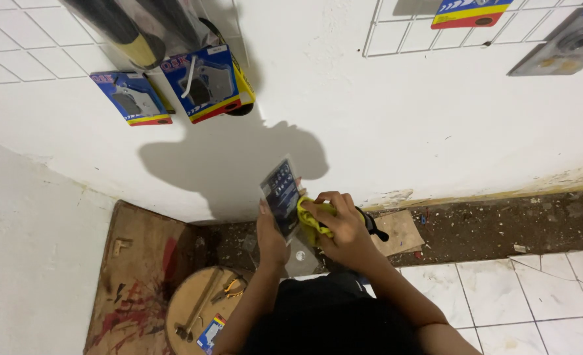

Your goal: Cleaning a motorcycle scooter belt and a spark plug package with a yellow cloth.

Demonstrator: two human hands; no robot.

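Gripping a flat packaged part (pixel 281 196) upright, the left hand (pixel 269 238) steadies it before the wall while the right hand (pixel 344 227) clenches a yellow cloth (pixel 312 218) against it. Hard wiping could likely tear the packet or knock it loose.

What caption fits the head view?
Left hand holds a packet; right hand grips a yellow cloth.

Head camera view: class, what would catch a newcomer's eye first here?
At centre, the left hand holds up a flat dark packet while the right hand presses a yellow cloth against it. Blue packets hang on the white wall upper left. A round stool with tools stands lower left.
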